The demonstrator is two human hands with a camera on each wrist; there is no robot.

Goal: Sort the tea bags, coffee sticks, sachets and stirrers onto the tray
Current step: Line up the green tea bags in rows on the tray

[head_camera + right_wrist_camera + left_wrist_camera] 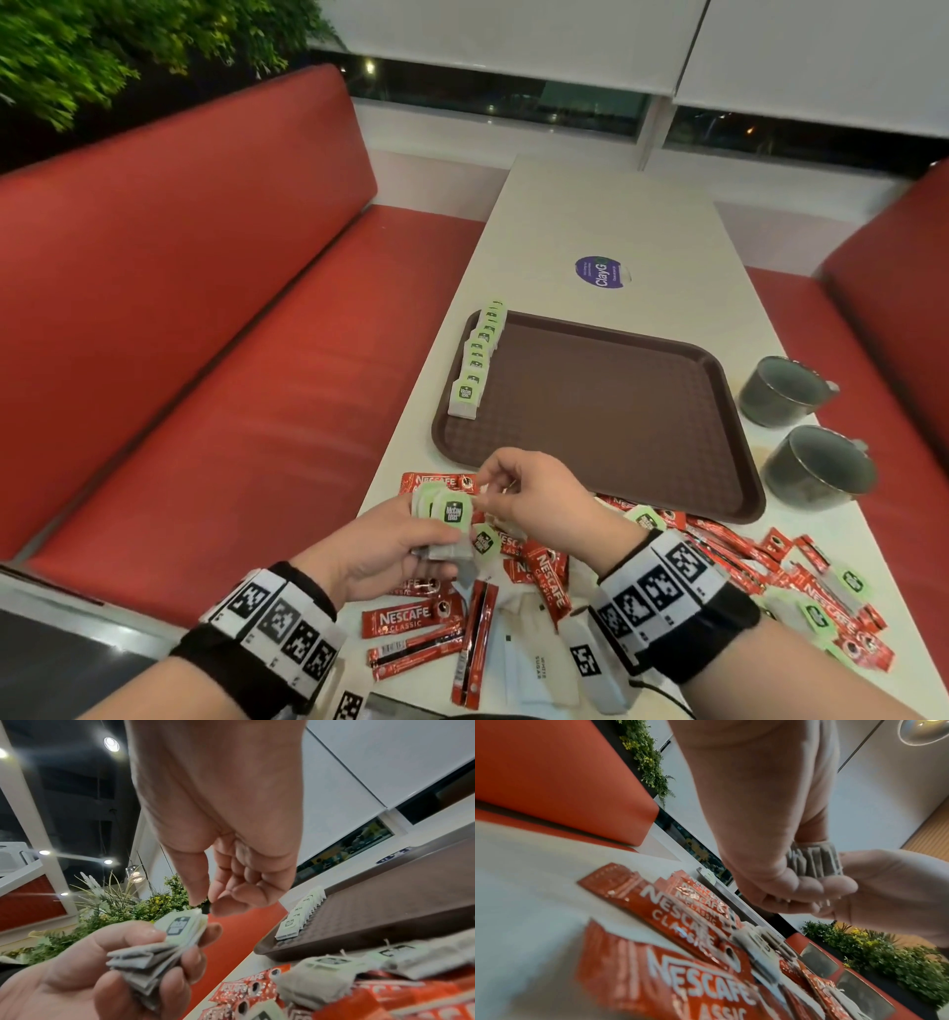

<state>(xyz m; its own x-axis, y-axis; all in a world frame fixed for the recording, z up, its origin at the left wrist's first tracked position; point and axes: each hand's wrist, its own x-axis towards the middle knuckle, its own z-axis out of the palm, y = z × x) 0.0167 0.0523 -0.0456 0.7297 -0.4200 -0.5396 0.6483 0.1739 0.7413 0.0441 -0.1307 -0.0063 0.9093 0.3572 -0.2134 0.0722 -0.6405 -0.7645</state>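
Green-tagged tea bags [445, 519] half-hidden in gripping left hand [380, 552]; right hand [534, 496] pinches one.

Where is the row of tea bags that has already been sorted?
In the head view, the row of tea bags stands along the left edge of the brown tray, beyond both hands, opposite the two mugs.

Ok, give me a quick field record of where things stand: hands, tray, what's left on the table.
left hand: grips a stack of tea bags
right hand: thumb and forefinger pinch at the top tag of the stack
tray: one row of tea bags along its left edge, rest bare
coffee sticks: scattered on the table, none on the tray
loose tea bags: among the sticks, near the tray
mugs: two, right of the tray
stirrers: cannot make out
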